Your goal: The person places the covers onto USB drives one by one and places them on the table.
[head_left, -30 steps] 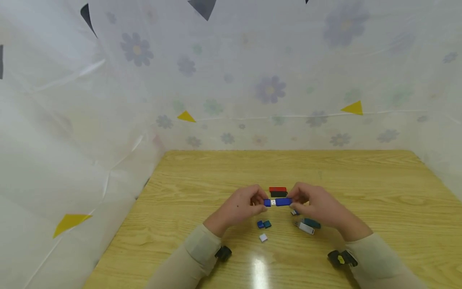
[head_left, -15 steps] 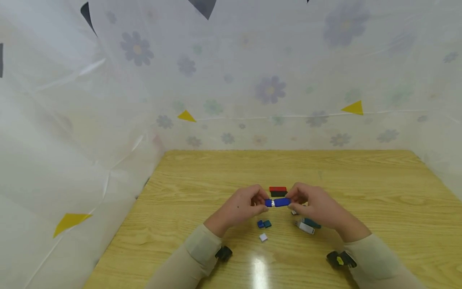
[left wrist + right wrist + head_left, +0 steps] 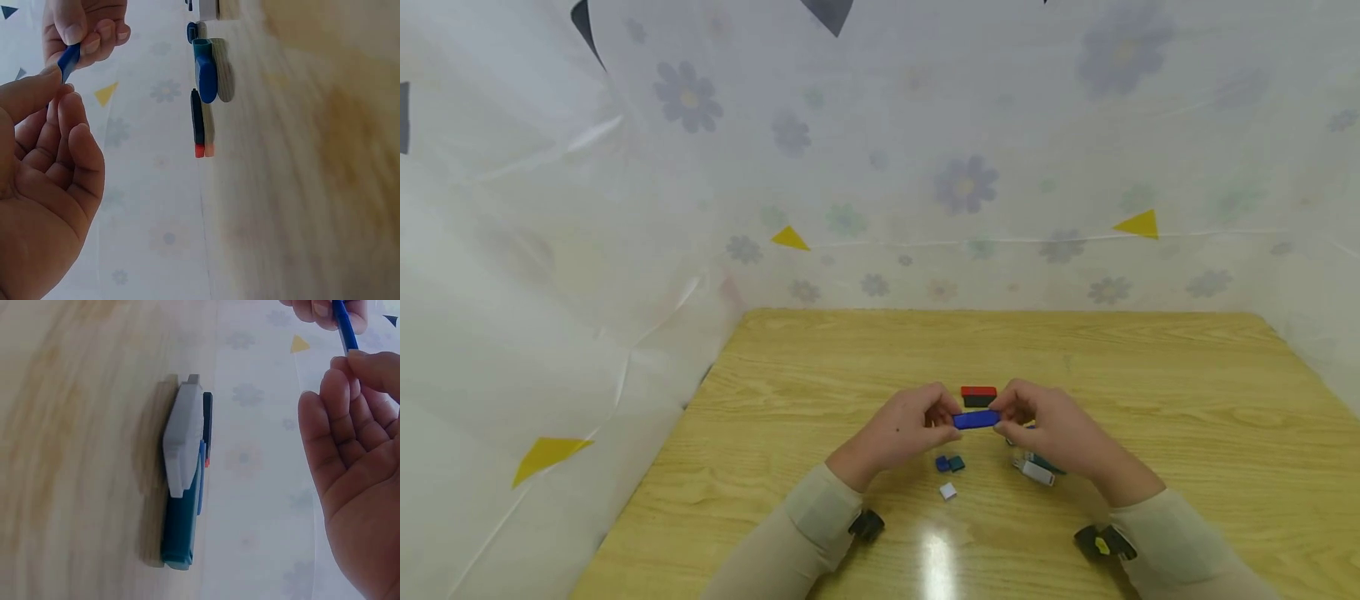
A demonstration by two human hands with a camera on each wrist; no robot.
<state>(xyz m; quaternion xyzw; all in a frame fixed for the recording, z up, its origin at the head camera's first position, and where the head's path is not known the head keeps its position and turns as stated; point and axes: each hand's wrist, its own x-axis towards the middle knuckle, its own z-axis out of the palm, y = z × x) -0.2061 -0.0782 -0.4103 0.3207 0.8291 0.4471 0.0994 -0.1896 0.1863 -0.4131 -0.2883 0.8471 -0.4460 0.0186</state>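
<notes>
Both hands hold a blue USB stick (image 3: 977, 419) level above the table, one at each end. My left hand (image 3: 898, 427) pinches its cap end between thumb and fingers, while my right hand (image 3: 1062, 435) pinches the body end. No metal plug shows between cap and body now. In the left wrist view the blue stick (image 3: 70, 61) spans the two hands. Below, nearer the person, lie a small blue cap (image 3: 942, 463), a teal cap (image 3: 957, 462) and a white cap (image 3: 948, 491).
Behind the held stick lie a red stick (image 3: 979, 391) and a black stick (image 3: 979, 401), side by side. A white USB stick (image 3: 1037, 472) and a teal USB stick (image 3: 179, 531) rest under the right hand, with another blue piece partly hidden. Flowered sheeting (image 3: 880, 167) encloses the table (image 3: 820, 358).
The hands have come closer together, the right one shifting left. The metal plug that showed between the blue cap and body has gone from sight inside the cap.
</notes>
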